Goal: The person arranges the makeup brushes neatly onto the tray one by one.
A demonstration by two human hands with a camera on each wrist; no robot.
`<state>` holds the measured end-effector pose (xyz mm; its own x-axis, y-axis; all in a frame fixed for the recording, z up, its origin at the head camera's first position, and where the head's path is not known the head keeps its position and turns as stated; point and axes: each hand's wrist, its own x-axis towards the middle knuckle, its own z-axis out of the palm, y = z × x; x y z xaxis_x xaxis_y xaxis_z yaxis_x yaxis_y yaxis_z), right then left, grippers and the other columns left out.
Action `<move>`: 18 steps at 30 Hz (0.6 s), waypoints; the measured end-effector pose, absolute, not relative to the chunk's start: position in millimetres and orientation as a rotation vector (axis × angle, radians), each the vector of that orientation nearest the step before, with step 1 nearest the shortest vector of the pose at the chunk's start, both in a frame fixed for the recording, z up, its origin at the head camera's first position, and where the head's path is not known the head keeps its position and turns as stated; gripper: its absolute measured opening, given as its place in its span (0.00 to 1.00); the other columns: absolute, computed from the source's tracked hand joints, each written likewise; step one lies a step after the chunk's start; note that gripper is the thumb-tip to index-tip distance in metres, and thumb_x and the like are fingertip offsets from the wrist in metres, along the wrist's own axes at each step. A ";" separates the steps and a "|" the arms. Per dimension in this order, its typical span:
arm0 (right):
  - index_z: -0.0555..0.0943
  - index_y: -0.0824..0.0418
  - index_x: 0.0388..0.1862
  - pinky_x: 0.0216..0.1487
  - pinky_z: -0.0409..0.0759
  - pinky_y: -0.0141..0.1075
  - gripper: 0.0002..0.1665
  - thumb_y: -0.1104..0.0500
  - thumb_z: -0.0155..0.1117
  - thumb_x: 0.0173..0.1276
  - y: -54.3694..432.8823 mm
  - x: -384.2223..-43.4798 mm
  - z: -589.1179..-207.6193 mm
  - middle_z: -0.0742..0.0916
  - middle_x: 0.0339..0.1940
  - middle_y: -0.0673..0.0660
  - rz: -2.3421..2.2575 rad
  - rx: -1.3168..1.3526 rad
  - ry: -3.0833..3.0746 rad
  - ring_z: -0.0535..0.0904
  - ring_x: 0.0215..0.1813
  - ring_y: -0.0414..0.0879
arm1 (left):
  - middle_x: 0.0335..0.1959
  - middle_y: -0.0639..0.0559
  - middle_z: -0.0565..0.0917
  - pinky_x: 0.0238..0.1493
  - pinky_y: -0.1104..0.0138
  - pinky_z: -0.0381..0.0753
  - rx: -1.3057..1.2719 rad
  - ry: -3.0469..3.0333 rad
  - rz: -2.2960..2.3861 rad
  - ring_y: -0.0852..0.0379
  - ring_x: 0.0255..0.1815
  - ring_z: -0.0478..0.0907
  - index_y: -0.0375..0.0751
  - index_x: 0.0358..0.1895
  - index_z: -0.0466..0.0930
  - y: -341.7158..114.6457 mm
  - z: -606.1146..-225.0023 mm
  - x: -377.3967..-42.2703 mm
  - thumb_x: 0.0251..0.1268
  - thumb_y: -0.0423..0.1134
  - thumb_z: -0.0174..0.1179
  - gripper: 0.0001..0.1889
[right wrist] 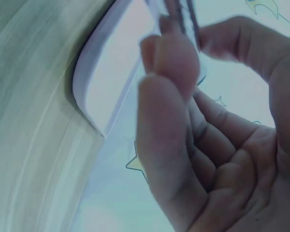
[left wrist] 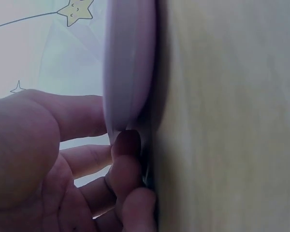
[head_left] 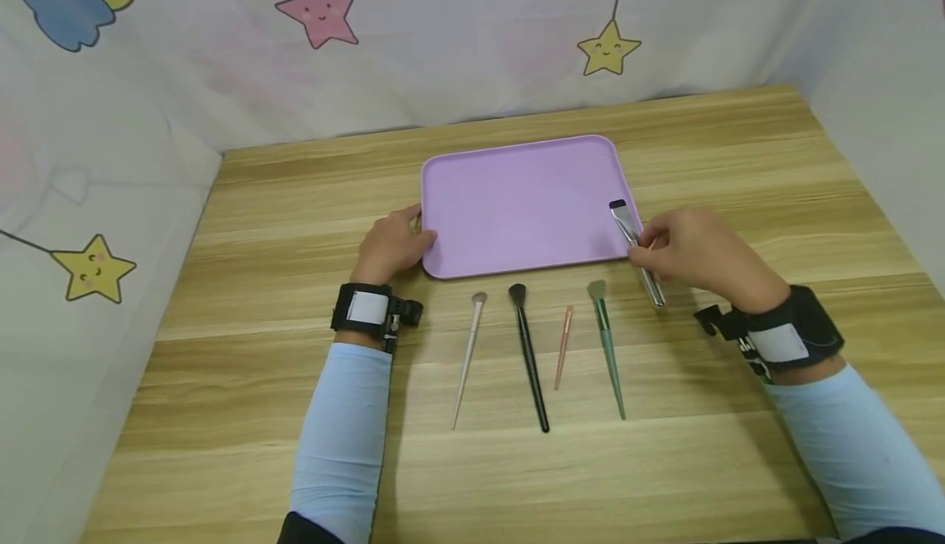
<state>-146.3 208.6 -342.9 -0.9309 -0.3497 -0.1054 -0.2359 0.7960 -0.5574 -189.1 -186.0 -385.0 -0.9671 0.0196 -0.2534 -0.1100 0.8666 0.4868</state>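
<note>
A lilac rectangular tray (head_left: 517, 208) lies toward the back of the wooden table. At its left front corner, my left hand (head_left: 393, 244) grips the rim, thumb on the upper side and fingers curled at the underside, as the left wrist view shows (left wrist: 128, 58). My right hand (head_left: 697, 253) pinches a silver-handled flat makeup brush (head_left: 624, 220) between thumb and fingers. The brush slants across the tray's right front corner, its dark bristle end over the tray and its handle end outside. Whether the brush touches the tray cannot be told.
In front of the tray lie a white makeup brush (head_left: 467, 355), a black one (head_left: 529, 355), a short pink one (head_left: 564, 347) and a green one (head_left: 607, 347), roughly side by side. A printed curtain (head_left: 413, 60) hangs behind the table (head_left: 295, 208).
</note>
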 end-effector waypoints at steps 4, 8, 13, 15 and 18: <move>0.87 0.68 0.34 0.23 0.73 0.37 0.14 0.55 0.69 0.65 206.2 -151.2 -344.2 0.85 0.23 0.53 -0.832 -0.442 2.837 0.78 0.24 0.46 | 0.73 0.37 0.68 0.59 0.46 0.71 -0.072 2.790 0.743 0.39 0.61 0.72 0.41 0.78 0.62 -185.7 -385.5 -189.4 0.72 0.48 0.55 0.34; 0.87 0.68 0.37 0.23 0.72 0.38 0.16 0.54 0.68 0.67 204.0 -156.8 -344.9 0.86 0.24 0.54 -0.835 -0.431 2.862 0.78 0.24 0.46 | 0.74 0.37 0.68 0.61 0.46 0.70 -0.072 2.789 0.740 0.39 0.64 0.71 0.41 0.78 0.62 -184.9 -386.3 -189.9 0.73 0.48 0.55 0.34; 0.87 0.69 0.37 0.24 0.72 0.39 0.17 0.53 0.67 0.69 202.3 -163.3 -346.5 0.86 0.23 0.55 -0.843 -0.422 2.892 0.78 0.24 0.47 | 0.74 0.38 0.67 0.60 0.46 0.71 -0.084 2.790 0.716 0.40 0.64 0.71 0.44 0.79 0.61 -185.2 -387.4 -190.6 0.73 0.49 0.54 0.34; 0.87 0.69 0.36 0.24 0.72 0.39 0.17 0.53 0.67 0.69 201.6 -165.8 -347.6 0.86 0.23 0.55 -0.853 -0.415 2.901 0.78 0.24 0.47 | 0.74 0.38 0.67 0.59 0.47 0.72 -0.086 2.794 0.706 0.40 0.64 0.71 0.45 0.79 0.61 -185.5 -387.7 -190.7 0.74 0.50 0.54 0.34; 0.88 0.69 0.36 0.24 0.71 0.39 0.18 0.53 0.67 0.69 200.2 -169.5 -349.2 0.86 0.22 0.56 -0.870 -0.404 2.907 0.79 0.23 0.47 | 0.74 0.38 0.67 0.57 0.47 0.73 -0.088 2.799 0.699 0.41 0.63 0.72 0.46 0.79 0.61 -186.0 -387.6 -190.5 0.74 0.50 0.54 0.33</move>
<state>-169.5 200.2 -349.2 -0.9620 -0.2732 -0.0009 -0.2277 0.8039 -0.5495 -190.5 -186.0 -387.6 -0.9658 0.0026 -0.2593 -0.1196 0.8828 0.4542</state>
